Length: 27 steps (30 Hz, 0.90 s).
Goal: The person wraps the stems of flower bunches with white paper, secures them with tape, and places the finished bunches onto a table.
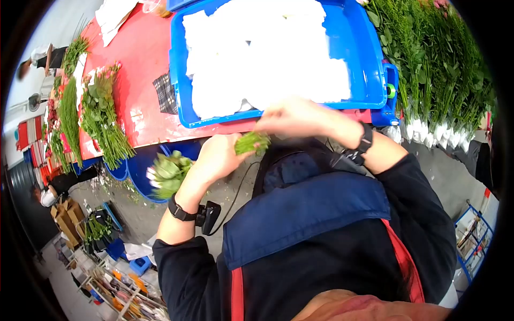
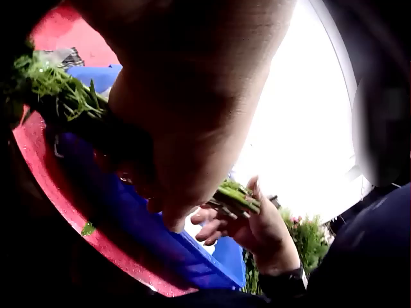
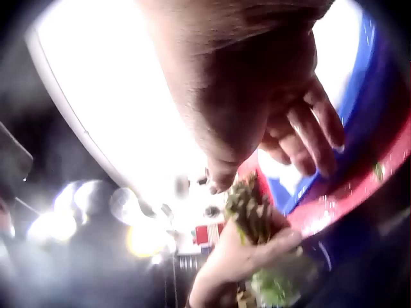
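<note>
A bunch of flowers (image 1: 167,174) with green stems lies across my front, heads to the left and cut ends (image 1: 251,142) to the right. My left hand (image 1: 214,156) grips the stems around the middle. My right hand (image 1: 292,116) meets the cut ends just below the near rim of a blue tray (image 1: 179,80). In the left wrist view the right hand (image 2: 247,224) holds the stem ends (image 2: 236,196) between thumb and curled fingers. The right wrist view shows the left hand (image 3: 241,256) wrapped around the stems (image 3: 249,206).
The blue tray holds white sheets (image 1: 267,53) and sits on a red table (image 1: 142,69). More flower bunches (image 1: 101,120) lie on the table's left side. Many upright bunches (image 1: 439,69) stand to the right. Blue buckets (image 1: 134,167) stand under the table edge.
</note>
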### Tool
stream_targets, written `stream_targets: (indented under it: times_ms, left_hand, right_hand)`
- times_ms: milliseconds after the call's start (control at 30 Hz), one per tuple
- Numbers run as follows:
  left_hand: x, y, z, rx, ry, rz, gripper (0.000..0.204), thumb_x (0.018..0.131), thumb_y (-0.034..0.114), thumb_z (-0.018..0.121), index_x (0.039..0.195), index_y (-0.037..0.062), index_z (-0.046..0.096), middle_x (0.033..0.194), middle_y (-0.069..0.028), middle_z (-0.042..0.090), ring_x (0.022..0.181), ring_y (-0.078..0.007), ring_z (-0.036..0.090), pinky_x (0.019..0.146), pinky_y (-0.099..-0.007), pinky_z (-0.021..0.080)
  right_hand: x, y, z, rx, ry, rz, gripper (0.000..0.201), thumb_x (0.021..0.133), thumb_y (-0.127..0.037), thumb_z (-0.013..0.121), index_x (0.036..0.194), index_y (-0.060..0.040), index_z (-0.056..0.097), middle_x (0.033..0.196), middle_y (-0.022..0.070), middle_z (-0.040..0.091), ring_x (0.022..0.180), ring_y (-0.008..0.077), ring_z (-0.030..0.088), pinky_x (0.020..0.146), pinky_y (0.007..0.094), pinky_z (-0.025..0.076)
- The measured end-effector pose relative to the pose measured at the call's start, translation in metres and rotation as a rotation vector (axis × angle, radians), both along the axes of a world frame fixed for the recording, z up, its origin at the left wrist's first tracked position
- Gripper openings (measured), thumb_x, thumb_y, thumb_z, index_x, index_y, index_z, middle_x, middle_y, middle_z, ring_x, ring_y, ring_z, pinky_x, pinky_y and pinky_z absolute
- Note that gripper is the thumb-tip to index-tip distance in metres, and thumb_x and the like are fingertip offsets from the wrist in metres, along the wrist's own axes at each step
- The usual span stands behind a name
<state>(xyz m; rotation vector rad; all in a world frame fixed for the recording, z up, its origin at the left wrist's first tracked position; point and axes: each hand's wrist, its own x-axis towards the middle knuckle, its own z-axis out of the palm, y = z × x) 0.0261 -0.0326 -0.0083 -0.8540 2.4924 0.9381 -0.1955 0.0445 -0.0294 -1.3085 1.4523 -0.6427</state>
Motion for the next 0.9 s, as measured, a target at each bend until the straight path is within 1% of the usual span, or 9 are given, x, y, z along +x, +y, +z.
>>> stream_targets:
  times_ms: [100, 167, 200, 300, 333, 533, 733, 833, 900]
  left_hand:
    - [-0.021, 0.007, -0.003, 0.091, 0.165, 0.353, 0.033, 0.082, 0.028, 0.072, 0.098, 0.0007, 0.065, 0.072, -0.0169, 0.062, 0.069, -0.0243, 0.063, 0.069, -0.0367, 0.049]
    - [-0.041, 0.011, -0.012, 0.135, 0.197, 0.445, 0.029, 0.084, 0.028, 0.071, 0.091, 0.0004, 0.065, 0.07, -0.0111, 0.063, 0.066, -0.0147, 0.057, 0.066, -0.0321, 0.048]
    - [-0.052, 0.012, -0.017, 0.164, 0.2, 0.485, 0.027, 0.084, 0.027, 0.071, 0.089, 0.0007, 0.065, 0.069, -0.0092, 0.063, 0.066, -0.013, 0.057, 0.066, -0.0313, 0.047]
    - [-0.086, 0.012, -0.028, 0.278, 0.236, 0.539, 0.02, 0.085, 0.022, 0.069, 0.086, 0.0024, 0.067, 0.07, -0.0013, 0.064, 0.067, -0.0071, 0.055, 0.063, -0.0265, 0.046]
    - [-0.099, 0.012, -0.026, 0.333, 0.257, 0.568, 0.019, 0.085, 0.022, 0.068, 0.086, 0.0025, 0.067, 0.07, -0.0008, 0.064, 0.067, -0.0068, 0.055, 0.063, -0.026, 0.045]
    - [-0.157, 0.01, -0.029, 0.597, 0.309, 0.573, 0.022, 0.085, 0.025, 0.069, 0.084, 0.0025, 0.068, 0.066, -0.0014, 0.064, 0.051, -0.0063, 0.048, 0.044, -0.0235, 0.036]
    - [-0.174, 0.012, -0.027, 0.545, 0.119, 0.561, 0.037, 0.081, 0.035, 0.073, 0.081, -0.0018, 0.069, 0.067, -0.0072, 0.064, 0.063, -0.0141, 0.058, 0.058, -0.0311, 0.046]
    - [-0.176, 0.018, -0.046, 0.483, 0.15, 0.547, 0.037, 0.08, 0.035, 0.074, 0.081, -0.0022, 0.068, 0.067, -0.0084, 0.064, 0.064, -0.0152, 0.059, 0.059, -0.0321, 0.047]
    - [-0.18, 0.02, -0.049, 0.454, 0.122, 0.538, 0.036, 0.08, 0.033, 0.074, 0.083, -0.0024, 0.068, 0.067, -0.01, 0.064, 0.065, -0.0154, 0.06, 0.06, -0.0334, 0.047]
  right_hand:
    - [-0.07, 0.017, -0.027, -0.075, 0.483, -0.443, 0.042, 0.078, -0.045, 0.069, 0.071, -0.0036, 0.069, 0.075, 0.0172, 0.068, 0.07, 0.0328, 0.066, 0.065, 0.0396, 0.052]
    - [-0.095, 0.028, -0.042, 0.013, 0.719, -0.399, 0.038, 0.077, -0.041, 0.07, 0.074, -0.0033, 0.069, 0.076, 0.0174, 0.068, 0.069, 0.0351, 0.065, 0.066, 0.0405, 0.052]
    - [-0.1, 0.029, -0.051, 0.151, 0.578, -0.313, 0.03, 0.075, -0.031, 0.071, 0.073, -0.0016, 0.068, 0.072, 0.0164, 0.067, 0.066, 0.0293, 0.065, 0.064, 0.0375, 0.051]
    - [-0.113, 0.038, -0.083, 0.059, 0.188, -0.424, 0.021, 0.075, -0.021, 0.069, 0.073, -0.0004, 0.067, 0.068, 0.0118, 0.067, 0.063, 0.0179, 0.063, 0.061, 0.0314, 0.05]
    - [-0.116, 0.042, -0.072, 0.034, 0.077, -0.506, 0.017, 0.077, -0.017, 0.068, 0.076, -0.0002, 0.066, 0.065, 0.0041, 0.064, 0.062, 0.0082, 0.057, 0.059, 0.027, 0.047]
    - [-0.125, 0.06, -0.043, -0.126, -0.468, -0.598, 0.01, 0.086, -0.013, 0.061, 0.088, -0.0037, 0.063, 0.08, -0.0021, 0.059, 0.071, 0.0044, 0.054, 0.062, 0.0216, 0.045]
    - [-0.16, 0.057, -0.041, -0.087, -1.256, -0.877, 0.026, 0.094, -0.018, 0.055, 0.112, -0.0003, 0.06, 0.109, 0.0088, 0.065, 0.103, 0.0181, 0.062, 0.09, 0.0342, 0.049]
    - [-0.161, 0.052, -0.021, -0.211, -1.186, -0.779, 0.027, 0.093, -0.016, 0.056, 0.115, 0.0008, 0.058, 0.117, 0.0091, 0.062, 0.106, 0.0175, 0.06, 0.092, 0.0347, 0.048]
    - [-0.156, 0.049, -0.02, -0.33, -0.728, -0.631, 0.036, 0.087, -0.014, 0.065, 0.119, -0.0006, 0.055, 0.122, 0.0087, 0.059, 0.112, 0.0207, 0.056, 0.095, 0.0369, 0.046]
